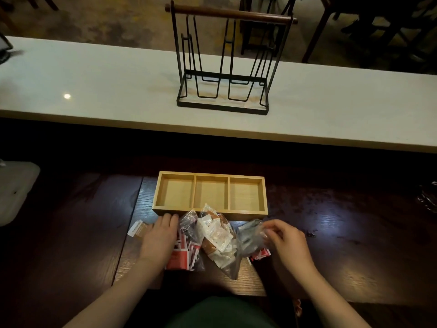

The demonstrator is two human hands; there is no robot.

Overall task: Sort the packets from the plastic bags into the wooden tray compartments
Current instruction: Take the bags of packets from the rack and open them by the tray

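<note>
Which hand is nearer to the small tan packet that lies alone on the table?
Left. The left hand lies right beside the tan packet; the right hand is far across, pinching a plastic bag.

A wooden tray (210, 194) with three boxes sits on the dark desk (343, 233). Three plastic bags (218, 235) of packets lie just in front. The left hand (160, 236) rests flat on one bag. The right hand (287, 242) pinches another.
</note>
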